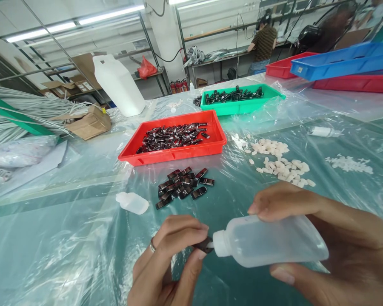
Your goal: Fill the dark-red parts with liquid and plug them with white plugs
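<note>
This is a big work room with strip lights and long benches. The table (pixel 51 238) is green, with clear plastic over it.

Low in the middle, close to the person, the left hand (pixel 166 259) pinches one small black piece (pixel 205 245) between thumb and fingers. The right hand (pixel 338 238) grips a soft clear bottle (pixel 274 240), fingers on top and thumb below. The bottle's tip touches the piece.

At twelve o'clock from the hands, a pile (pixel 183 187) of the same black pieces lies loose on the table. Past it, also at twelve, a red tray (pixel 130 158) holds many more. Far off at one o'clock, a green tray (pixel 242 108) holds black pieces too. White bits (pixel 281 163) lie at two o'clock. A small bottle (pixel 132 202) lies on its side at eleven.

I think the work is partly done. One piece is in hand and the pile looks like it waits. I cannot tell which tray holds the finished ones.

Another person (pixel 264 40) stands at a far bench.
</note>
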### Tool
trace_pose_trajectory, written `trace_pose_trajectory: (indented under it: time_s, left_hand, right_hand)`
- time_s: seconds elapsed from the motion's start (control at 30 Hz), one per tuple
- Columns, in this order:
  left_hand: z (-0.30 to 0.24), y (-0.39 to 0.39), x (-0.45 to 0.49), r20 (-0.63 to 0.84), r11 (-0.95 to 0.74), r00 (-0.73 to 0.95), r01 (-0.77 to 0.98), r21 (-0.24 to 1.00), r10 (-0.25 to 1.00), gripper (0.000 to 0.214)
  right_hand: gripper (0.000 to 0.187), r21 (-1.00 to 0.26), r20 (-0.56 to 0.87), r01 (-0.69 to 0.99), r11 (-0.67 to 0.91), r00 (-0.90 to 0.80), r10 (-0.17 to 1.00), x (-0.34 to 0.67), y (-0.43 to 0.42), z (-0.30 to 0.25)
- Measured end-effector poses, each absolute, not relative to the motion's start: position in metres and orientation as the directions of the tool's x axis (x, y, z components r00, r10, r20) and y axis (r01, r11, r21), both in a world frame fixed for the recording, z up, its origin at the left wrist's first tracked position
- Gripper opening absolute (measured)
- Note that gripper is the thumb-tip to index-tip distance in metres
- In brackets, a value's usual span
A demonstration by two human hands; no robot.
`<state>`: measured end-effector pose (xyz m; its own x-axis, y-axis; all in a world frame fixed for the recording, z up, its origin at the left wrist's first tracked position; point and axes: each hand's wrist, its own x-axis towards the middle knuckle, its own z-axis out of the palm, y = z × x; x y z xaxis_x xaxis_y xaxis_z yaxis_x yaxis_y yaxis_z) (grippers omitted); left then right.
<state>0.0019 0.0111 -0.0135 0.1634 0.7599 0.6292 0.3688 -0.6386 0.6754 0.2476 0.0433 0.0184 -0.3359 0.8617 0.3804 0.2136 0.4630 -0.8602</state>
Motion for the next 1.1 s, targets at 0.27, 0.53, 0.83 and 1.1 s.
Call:
trace_pose_trajectory:
  time_s: [0.27,0.53,0.83,1.1]
  left_hand:
    - [-0.014,0.011,0.000,0.630,-0.636,0.162,0.383,0.670,0.760,0.040]
    - [-0.013,0.013,0.001,0.635,-0.647,0.185,0.401,0.648,0.750,0.038]
    - [-0.012,0.014,0.000,0.643,-0.666,0.209,0.386,0.638,0.737,0.034]
    - [-0.013,0.014,-0.001,0.644,-0.663,0.208,0.414,0.624,0.736,0.032]
  right_hand:
    - [0.046,-0.809,0.447,0.272,0.522,-0.292,0.845,0.252,0.037,0.013]
    - [0.051,-0.797,0.477,0.261,0.545,-0.283,0.832,0.252,0.035,0.012]
    - [0.049,-0.787,0.461,0.309,0.534,-0.281,0.842,0.253,0.034,0.007]
    - [0.051,-0.865,0.396,0.232,0.446,-0.231,0.889,0.240,0.044,0.019]
